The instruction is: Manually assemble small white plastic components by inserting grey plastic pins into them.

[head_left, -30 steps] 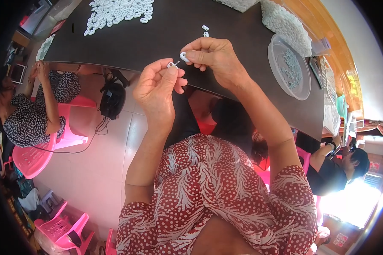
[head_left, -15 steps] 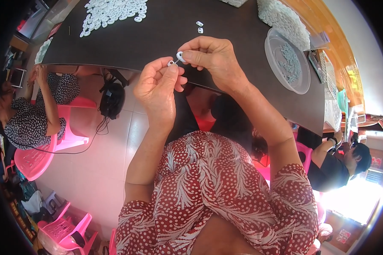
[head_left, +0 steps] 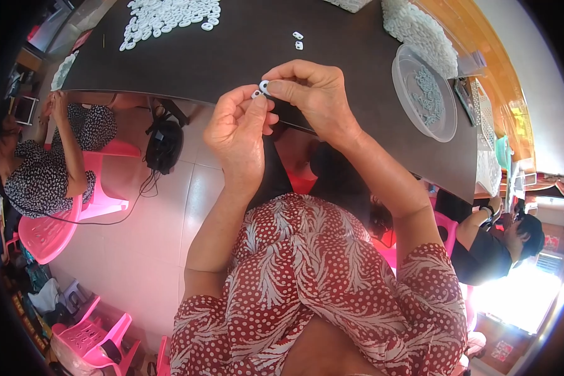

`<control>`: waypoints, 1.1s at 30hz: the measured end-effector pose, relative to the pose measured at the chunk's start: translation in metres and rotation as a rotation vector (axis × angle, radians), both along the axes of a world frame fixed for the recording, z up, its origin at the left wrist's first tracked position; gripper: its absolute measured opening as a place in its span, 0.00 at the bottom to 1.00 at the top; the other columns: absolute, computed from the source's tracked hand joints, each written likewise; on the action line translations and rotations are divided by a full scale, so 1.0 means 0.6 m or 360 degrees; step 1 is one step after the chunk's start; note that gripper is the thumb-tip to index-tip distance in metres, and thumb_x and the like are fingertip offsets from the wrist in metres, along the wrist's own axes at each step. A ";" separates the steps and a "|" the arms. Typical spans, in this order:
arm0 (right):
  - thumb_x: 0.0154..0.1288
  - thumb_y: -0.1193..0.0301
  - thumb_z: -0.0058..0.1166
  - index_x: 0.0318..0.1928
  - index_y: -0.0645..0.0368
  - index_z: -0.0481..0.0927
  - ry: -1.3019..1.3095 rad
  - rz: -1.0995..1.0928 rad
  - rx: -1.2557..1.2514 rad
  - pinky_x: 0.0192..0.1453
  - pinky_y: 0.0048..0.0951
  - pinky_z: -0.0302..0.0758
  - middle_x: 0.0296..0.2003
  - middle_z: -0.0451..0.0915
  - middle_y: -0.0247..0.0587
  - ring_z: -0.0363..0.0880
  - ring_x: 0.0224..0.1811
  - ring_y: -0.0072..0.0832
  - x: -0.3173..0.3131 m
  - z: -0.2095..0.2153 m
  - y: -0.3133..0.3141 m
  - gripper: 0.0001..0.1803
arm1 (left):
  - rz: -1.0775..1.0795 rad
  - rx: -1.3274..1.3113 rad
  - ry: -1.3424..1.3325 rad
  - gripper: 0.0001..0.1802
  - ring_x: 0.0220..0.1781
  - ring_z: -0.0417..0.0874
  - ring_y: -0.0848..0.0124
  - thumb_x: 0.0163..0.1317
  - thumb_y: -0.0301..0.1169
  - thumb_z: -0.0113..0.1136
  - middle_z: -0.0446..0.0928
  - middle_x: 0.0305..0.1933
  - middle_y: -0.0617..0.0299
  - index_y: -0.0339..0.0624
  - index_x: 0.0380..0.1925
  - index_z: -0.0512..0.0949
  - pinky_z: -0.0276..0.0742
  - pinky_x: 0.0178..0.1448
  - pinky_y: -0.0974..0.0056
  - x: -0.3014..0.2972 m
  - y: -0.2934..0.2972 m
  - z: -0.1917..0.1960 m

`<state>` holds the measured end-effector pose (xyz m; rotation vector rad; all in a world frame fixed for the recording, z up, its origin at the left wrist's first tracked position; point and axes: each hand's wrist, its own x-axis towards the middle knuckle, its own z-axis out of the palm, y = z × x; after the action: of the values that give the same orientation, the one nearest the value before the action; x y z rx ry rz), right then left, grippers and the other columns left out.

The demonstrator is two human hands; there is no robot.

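Observation:
My left hand (head_left: 239, 128) and my right hand (head_left: 312, 94) meet over the near edge of a dark table (head_left: 250, 44). Between their fingertips they pinch a small white plastic piece (head_left: 261, 88); both hands grip it. Two more small white pieces (head_left: 298, 40) lie on the table just beyond my hands. A heap of several white pieces (head_left: 169, 14) is spread at the far left of the table.
A clear round plastic container (head_left: 423, 93) with small pieces sits at the right, a white pile (head_left: 418, 32) behind it. A person in a dotted dress (head_left: 47, 169) sits on a pink chair (head_left: 50, 232) at left. Another person in black (head_left: 489, 247) is at right.
Both hands have stayed together on the small piece, shifting slightly to the left and toward the table edge. The fingers have turned the piece a little.

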<state>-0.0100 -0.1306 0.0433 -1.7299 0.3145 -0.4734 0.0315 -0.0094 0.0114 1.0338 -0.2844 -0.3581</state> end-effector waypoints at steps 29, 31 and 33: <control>0.56 0.79 0.53 0.32 0.66 0.81 -0.0097 -0.0018 -0.0410 0.33 0.27 0.73 0.25 0.77 0.42 0.77 0.27 0.27 -0.016 -0.018 0.003 0.05 | -0.0186 0.0108 -0.0065 0.16 0.27 0.77 0.77 0.62 0.18 0.51 0.77 0.31 0.59 0.30 0.51 0.69 0.73 0.30 0.75 -0.005 0.002 -0.012; 0.56 0.79 0.53 0.32 0.66 0.80 -0.0097 -0.0021 -0.0391 0.33 0.27 0.73 0.25 0.77 0.42 0.77 0.27 0.27 -0.017 -0.020 0.001 0.05 | -0.0203 0.0129 -0.0064 0.16 0.27 0.77 0.77 0.62 0.18 0.51 0.77 0.31 0.59 0.31 0.51 0.69 0.73 0.30 0.75 -0.006 0.003 -0.013; 0.56 0.79 0.53 0.32 0.66 0.80 -0.0096 -0.0025 -0.0372 0.33 0.28 0.72 0.25 0.77 0.42 0.77 0.27 0.27 -0.017 -0.020 0.001 0.05 | -0.0211 0.0175 -0.0076 0.16 0.27 0.77 0.77 0.62 0.18 0.51 0.77 0.30 0.59 0.31 0.51 0.70 0.73 0.29 0.75 -0.005 0.003 -0.012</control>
<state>-0.0203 -0.1298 0.0313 -1.9364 0.2367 -0.5915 0.0284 -0.0073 0.0045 1.1357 -0.3807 -0.4736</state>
